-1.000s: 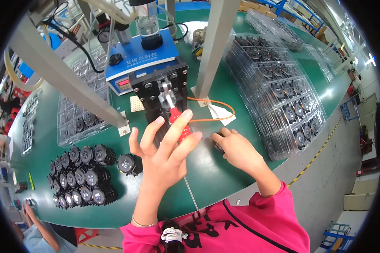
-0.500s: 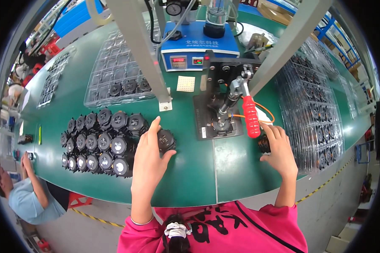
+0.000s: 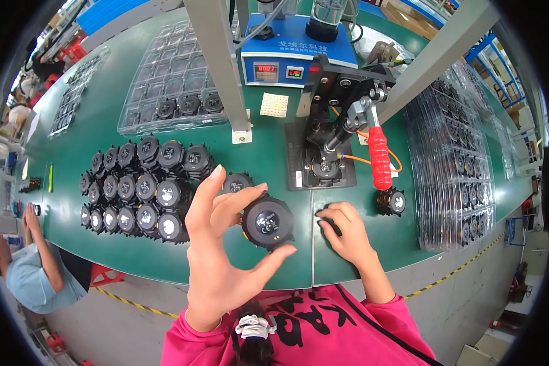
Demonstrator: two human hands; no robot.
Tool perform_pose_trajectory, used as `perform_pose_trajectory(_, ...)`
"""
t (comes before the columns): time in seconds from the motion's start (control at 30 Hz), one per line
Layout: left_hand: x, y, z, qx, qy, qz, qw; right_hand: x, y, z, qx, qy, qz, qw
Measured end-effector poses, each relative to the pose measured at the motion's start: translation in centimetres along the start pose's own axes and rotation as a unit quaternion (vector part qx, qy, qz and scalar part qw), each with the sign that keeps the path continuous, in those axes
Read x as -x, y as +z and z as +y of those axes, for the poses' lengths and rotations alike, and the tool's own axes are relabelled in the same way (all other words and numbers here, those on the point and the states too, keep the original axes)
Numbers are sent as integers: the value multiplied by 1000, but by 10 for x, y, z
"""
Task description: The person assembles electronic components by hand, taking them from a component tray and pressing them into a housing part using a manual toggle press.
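Observation:
A round black watch case [image 3: 268,221] is gripped at its rim by the fingers and thumb of my left hand [image 3: 221,259], raised above the table with its printed back showing. Behind those fingers, another watch case [image 3: 238,182] lies on the green table, partly covered. My right hand [image 3: 349,239] hovers or rests near the table seam, fingers loosely curled and thumb apart, with nothing visible in it. Beyond it stands a toggle clamp with a red handle [image 3: 380,160]; a watch case [image 3: 325,169] sits in the fixture underneath. Right of the fixture is a small stack of watch cases [image 3: 391,202].
Rows of stacked watch cases [image 3: 146,188] fill the left side. Behind them lies a clear tray [image 3: 171,73]. A blue tester [image 3: 296,46] with displays stands at the back, between grey posts [image 3: 216,67]. Stacked clear trays [image 3: 451,177] rise at right. A co-worker [image 3: 46,268] sits far left.
My left hand has lifted a watch case and brought it nearer. My right hand has left the stack near the red handle, moving left and closer to me. The view has shifted slightly.

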State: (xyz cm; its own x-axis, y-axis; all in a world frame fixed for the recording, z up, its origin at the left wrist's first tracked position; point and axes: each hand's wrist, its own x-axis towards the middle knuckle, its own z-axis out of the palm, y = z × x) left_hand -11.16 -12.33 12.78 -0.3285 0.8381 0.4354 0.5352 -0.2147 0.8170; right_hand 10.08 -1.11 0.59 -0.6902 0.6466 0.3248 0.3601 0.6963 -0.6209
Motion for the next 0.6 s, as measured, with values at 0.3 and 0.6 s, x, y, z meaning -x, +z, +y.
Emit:
perform_pose_trajectory(0.3,2,1,10,4,52,-5,999,3,1,2,-40,27,-4,999)
perform_pose_trajectory(0.6,-5,4,20,-32,104,-25,994,3,-2,2,-39,25,-9,999)
